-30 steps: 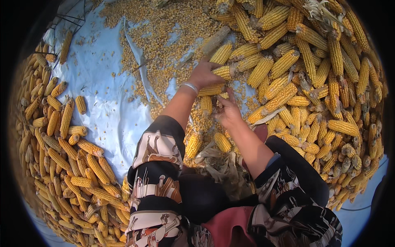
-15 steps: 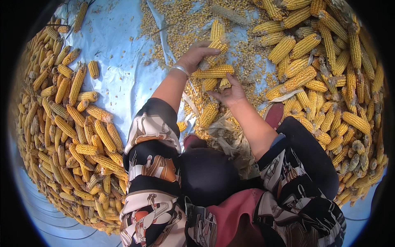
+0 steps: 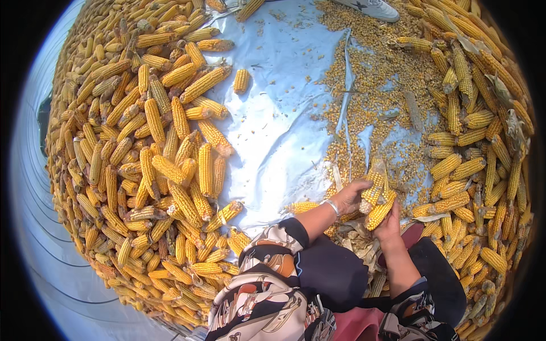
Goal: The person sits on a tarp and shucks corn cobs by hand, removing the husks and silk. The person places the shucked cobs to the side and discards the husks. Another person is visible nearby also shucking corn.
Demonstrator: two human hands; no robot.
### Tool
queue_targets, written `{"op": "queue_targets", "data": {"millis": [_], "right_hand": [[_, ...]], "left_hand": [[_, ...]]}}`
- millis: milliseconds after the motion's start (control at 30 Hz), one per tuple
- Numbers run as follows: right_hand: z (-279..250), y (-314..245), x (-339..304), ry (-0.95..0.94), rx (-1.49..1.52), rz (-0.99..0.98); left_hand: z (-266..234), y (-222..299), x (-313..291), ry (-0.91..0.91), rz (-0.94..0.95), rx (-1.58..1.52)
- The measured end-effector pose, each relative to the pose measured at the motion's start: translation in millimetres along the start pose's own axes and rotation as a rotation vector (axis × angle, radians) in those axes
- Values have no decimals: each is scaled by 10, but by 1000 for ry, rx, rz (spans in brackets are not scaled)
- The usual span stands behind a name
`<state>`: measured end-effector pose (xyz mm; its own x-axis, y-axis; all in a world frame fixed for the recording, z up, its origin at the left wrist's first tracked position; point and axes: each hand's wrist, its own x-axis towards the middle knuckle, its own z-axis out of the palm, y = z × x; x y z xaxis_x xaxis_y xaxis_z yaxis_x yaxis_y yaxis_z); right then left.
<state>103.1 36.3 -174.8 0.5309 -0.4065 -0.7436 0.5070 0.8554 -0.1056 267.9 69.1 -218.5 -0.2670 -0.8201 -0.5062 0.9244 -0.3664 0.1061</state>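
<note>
Left hand (image 3: 348,197) clamped on the far corn cob (image 3: 372,189), just to its right, long axis roughly near-far. Right hand (image 3: 389,225) gripping the near cob (image 3: 381,210), slanted far-right to near-left; both cobs sit between the hands.

The view has turned left; a shoe (image 3: 382,9) now shows at top. The right hand (image 3: 389,227), previously spread, holds a cob (image 3: 379,212), nearer the left hand (image 3: 348,198).
</note>
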Motion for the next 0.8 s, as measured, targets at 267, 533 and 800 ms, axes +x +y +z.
{"op": "queue_targets", "data": {"millis": [267,533,800], "right_hand": [[2746,652,429,-482,-469,89],[3592,578,444,-905,-1161,-545],[-360,-243,-79,733,-2050,-354]], "left_hand": [[315,2098,-1522,-69,670,-90],[330,2405,-2756,457,988,842],[-732,93,-1400,552,475,1946]]}}
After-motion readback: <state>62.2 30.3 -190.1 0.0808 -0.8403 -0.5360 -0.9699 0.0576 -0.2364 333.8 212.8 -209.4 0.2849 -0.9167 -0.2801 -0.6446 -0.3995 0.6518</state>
